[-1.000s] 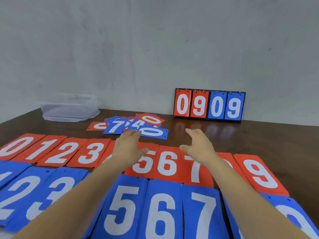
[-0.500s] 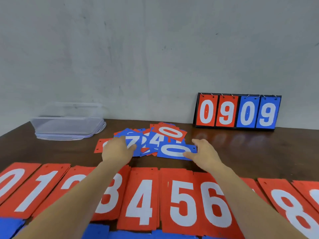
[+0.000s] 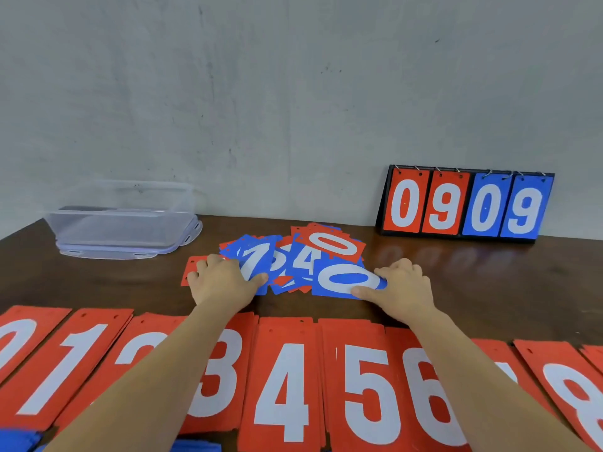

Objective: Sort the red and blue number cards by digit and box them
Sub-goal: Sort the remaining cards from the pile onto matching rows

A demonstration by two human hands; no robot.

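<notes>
A loose heap of red and blue number cards [image 3: 303, 259] lies mid-table. My left hand [image 3: 222, 282] rests on its left side, thumb on a blue 7 card [image 3: 257, 261], fingers over a red card [image 3: 191, 270]. My right hand [image 3: 399, 288] pinches the right end of a blue 0 card [image 3: 346, 280], thumb on top. A red 0 card [image 3: 332, 244] tops the heap. In front, a row of sorted red card stacks [image 3: 284, 383] shows digits 0 to 8. A clear plastic box [image 3: 124, 216] stands at the back left.
A flip scoreboard [image 3: 466, 205] reading 0909 leans against the wall at the back right. The box's lid [image 3: 130, 249] lies under it. Blue cards [image 3: 19, 440] peek in at the bottom left edge. Bare dark wood table [image 3: 489, 282] lies right of the heap.
Both hands have reached forward onto the heap. The left now covers the blue 7 card and the right has taken hold of the blue 0 card. The view tilted up.
</notes>
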